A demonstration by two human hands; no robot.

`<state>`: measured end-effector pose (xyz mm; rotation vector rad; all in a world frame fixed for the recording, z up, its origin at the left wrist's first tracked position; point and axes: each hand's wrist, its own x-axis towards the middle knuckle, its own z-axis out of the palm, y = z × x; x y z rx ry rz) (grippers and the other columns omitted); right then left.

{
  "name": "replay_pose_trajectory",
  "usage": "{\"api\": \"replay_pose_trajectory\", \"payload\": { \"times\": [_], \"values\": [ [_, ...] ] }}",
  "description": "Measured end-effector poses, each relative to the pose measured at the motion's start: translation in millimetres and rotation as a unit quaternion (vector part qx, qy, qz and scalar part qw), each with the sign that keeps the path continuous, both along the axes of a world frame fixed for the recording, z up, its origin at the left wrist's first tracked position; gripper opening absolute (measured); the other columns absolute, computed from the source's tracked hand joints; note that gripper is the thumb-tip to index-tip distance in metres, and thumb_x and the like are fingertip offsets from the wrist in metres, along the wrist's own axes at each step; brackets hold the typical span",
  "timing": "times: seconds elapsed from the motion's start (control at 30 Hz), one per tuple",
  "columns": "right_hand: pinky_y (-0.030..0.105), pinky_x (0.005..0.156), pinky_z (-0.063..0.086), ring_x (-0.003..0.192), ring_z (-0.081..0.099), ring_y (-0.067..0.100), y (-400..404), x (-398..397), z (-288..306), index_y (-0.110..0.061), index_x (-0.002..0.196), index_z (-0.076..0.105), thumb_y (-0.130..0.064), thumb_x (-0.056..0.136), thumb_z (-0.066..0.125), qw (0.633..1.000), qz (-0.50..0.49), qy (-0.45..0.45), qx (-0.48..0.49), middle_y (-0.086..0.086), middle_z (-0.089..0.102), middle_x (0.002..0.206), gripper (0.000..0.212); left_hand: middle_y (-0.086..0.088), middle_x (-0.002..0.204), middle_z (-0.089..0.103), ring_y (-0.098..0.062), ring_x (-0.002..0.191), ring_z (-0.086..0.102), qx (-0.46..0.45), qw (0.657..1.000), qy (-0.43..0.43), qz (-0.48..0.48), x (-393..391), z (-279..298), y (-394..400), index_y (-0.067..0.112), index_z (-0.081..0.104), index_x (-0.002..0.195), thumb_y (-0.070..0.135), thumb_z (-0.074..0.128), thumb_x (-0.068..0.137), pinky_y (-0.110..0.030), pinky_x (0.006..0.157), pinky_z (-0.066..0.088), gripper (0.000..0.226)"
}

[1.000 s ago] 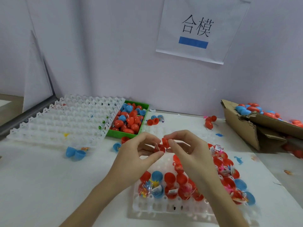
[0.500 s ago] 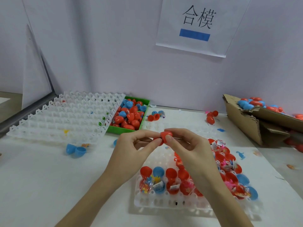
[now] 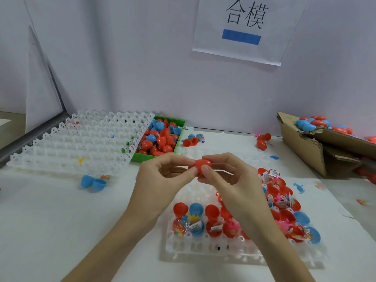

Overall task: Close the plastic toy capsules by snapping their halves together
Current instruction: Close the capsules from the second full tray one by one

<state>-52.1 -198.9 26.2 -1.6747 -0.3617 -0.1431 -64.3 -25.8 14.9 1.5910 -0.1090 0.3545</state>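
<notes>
Pinching from opposite ends, the left hand and right hand clamped their fingers on the red capsule, which lay between them, long axis sideways (seam state hidden), above the desk.

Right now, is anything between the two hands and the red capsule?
Nothing visible: left hand and right hand both pinch the red capsule directly, above the white tray.

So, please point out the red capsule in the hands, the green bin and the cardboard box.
red capsule (image 3: pixel 203 165), head view, top shell.
green bin (image 3: pixel 142 157), head view, front wall.
cardboard box (image 3: pixel 301 147), head view, side wall.
</notes>
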Motion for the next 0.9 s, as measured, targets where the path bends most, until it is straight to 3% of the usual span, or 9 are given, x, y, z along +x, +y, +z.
{"api": "replay_pose_trajectory", "payload": {
  "times": [0.1,0.17,0.33,0.63,0.73,0.8,0.9],
  "values": [
    [0.020,0.077,0.060,0.088,0.077,0.014,0,-2,2,-0.023,0.107,0.073,-0.026,0.091,0.074,1.000,-0.013,-0.011,0.018,-0.009,0.078,0.096,0.016,0.004,0.101,0.081,-0.011,0.099,0.076,-0.044,0.998,-0.002,-0.035,0,3,2,0.018,0.078,0.110,0.014,0.084,0.083,-0.015,0.084,0.057,0.028],
    [0.017,0.076,0.059,0.089,0.077,0.012,0,-2,3,-0.024,0.107,0.073,-0.026,0.090,0.074,0.999,-0.021,-0.023,0.025,-0.010,0.078,0.096,0.017,0.007,0.105,0.080,-0.010,0.103,0.075,-0.026,0.998,-0.008,-0.059,-2,5,1,0.020,0.078,0.116,0.016,0.082,0.085,-0.016,0.088,0.057,0.032],
    [0.019,0.076,0.060,0.090,0.077,0.015,0,-5,7,-0.021,0.106,0.074,-0.029,0.088,0.073,0.998,-0.017,-0.024,0.057,-0.005,0.079,0.095,0.020,0.008,0.101,0.080,-0.011,0.094,0.076,0.032,0.997,-0.066,-0.039,-4,7,-2,0.016,0.078,0.116,0.008,0.081,0.085,-0.014,0.084,0.056,0.033],
    [0.014,0.076,0.057,0.090,0.075,0.007,4,-8,7,-0.023,0.108,0.074,-0.025,0.092,0.070,0.996,-0.049,-0.079,0.017,-0.014,0.077,0.094,0.017,0.003,0.110,0.077,-0.016,0.103,0.074,0.064,0.992,-0.107,-0.027,-7,8,-5,0.014,0.076,0.121,0.009,0.079,0.087,-0.018,0.089,0.057,0.035],
    [0.016,0.083,0.057,0.100,0.072,0.006,4,-10,5,-0.023,0.118,0.071,-0.017,0.098,0.064,0.989,-0.062,-0.125,-0.049,-0.015,0.075,0.104,0.022,0.004,0.107,0.078,-0.015,0.099,0.075,0.055,0.994,-0.098,-0.013,-8,8,-6,0.015,0.077,0.119,0.007,0.080,0.086,-0.017,0.087,0.057,0.033],
    [0.015,0.090,0.055,0.109,0.067,0.005,6,-13,2,-0.019,0.132,0.064,-0.005,0.100,0.061,0.976,-0.060,-0.163,-0.131,-0.013,0.069,0.117,0.035,0.004,0.104,0.079,-0.013,0.097,0.076,0.033,0.996,-0.086,-0.006,-9,9,-7,0.016,0.079,0.116,0.007,0.081,0.086,-0.016,0.085,0.057,0.032],
    [0.007,0.089,0.050,0.101,0.065,0.004,11,-16,-1,-0.015,0.144,0.054,-0.015,0.094,0.069,0.939,-0.091,-0.204,-0.260,-0.010,0.060,0.123,0.052,0.008,0.100,0.081,-0.009,0.096,0.076,0.009,0.999,-0.049,-0.012,-9,11,-6,0.019,0.080,0.114,0.010,0.083,0.084,-0.016,0.085,0.058,0.031]
  ]
}}
